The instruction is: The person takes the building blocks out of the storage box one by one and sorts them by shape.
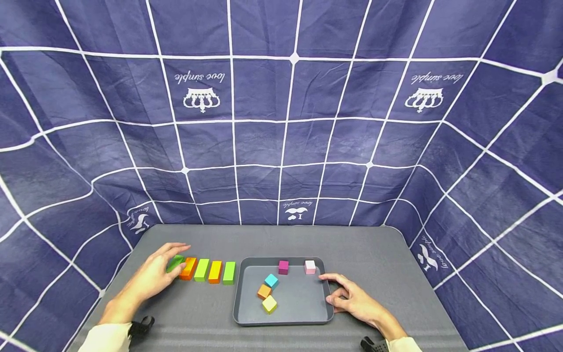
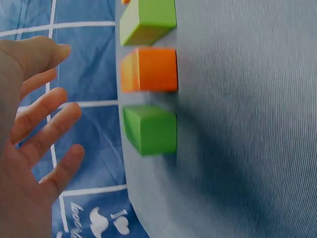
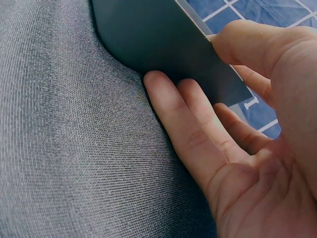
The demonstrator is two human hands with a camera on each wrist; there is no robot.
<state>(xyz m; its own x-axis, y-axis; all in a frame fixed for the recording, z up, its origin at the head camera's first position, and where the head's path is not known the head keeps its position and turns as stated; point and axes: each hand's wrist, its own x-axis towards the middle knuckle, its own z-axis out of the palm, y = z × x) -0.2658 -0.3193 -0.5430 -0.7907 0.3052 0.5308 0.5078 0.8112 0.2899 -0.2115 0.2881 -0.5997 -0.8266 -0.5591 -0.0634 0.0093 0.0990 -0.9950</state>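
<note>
Cream sleeves (image 1: pixel 107 337) and black wrist straps (image 1: pixel 142 326) are shown nearest the head camera, along the bottom edge. Beyond them, the left hand (image 1: pixel 155 274) is held over the left end of a row of five rectangular blocks on a grey fabric-covered worktop (image 1: pixel 198 313); its fingers are spread apart with nothing between them. From left to right, the row is formed by a dark green block (image 1: pixel 175 262), an orange block (image 1: pixel 187 269), a light green block (image 1: pixel 202 270), a yellow-orange block (image 1: pixel 215 272) and a second light green block (image 1: pixel 229 273). Right of them, a dark grey rectangular tray (image 1: pixel 303 298) is held at its right edge by the right hand (image 1: pixel 352 299). Inside it, magenta (image 1: pixel 283 267) and pale pink (image 1: pixel 310 267) cubes are set along the far side, while blue (image 1: pixel 271 281), orange (image 1: pixel 264 292) and yellow (image 1: pixel 270 305) cubes are clustered left of centre.

By the left wrist camera, a gap is shown between the loosely bent fingers and the blocks.

By the right wrist camera, the tray's rim is seen pinched, thumb on top and fingers against the outer wall.
</note>
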